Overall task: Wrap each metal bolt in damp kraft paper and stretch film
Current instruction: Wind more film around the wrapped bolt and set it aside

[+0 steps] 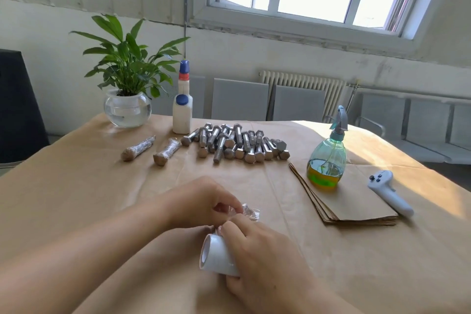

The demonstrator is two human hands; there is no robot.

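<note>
Working left to right across the paper-covered table (76, 186): potted plant in a glass bowl (127, 107) at far left, white bottle with blue cap (182, 109) next to it. Two wrapped bolts (153, 149) lie in front, paper plus film on, so two done. Pile of bare hex bolts (237, 144) mid-table, well apart from the hands, none picked up yet

Near edge: left hand (204, 202) pinches the loose crumpled end of the stretch film (251, 211), fingers curled on it. Right hand (265, 260) is clenched round the stretch film roll (216, 255), thumb near the film's leaving edge. Looks like freeing or pulling out a film tail

Right side: stack of cut kraft paper sheets (356, 204) with the spray bottle (327, 160) standing on it, white handheld controller (390, 192) just beside, partly on the stack

Handling, my read:
- film: thin, clingy, sticks to itself, tears if yanked. Keep a wide pinch on the tail, pull under steady tension
- bolts: heavy, rigid, will roll. Take by the hex head or mid-shank
- damp paper: soft, weak when wet. Roll snug, don't pull

Next bolt needs paper first; no sheet looks laid out for it yet
</note>
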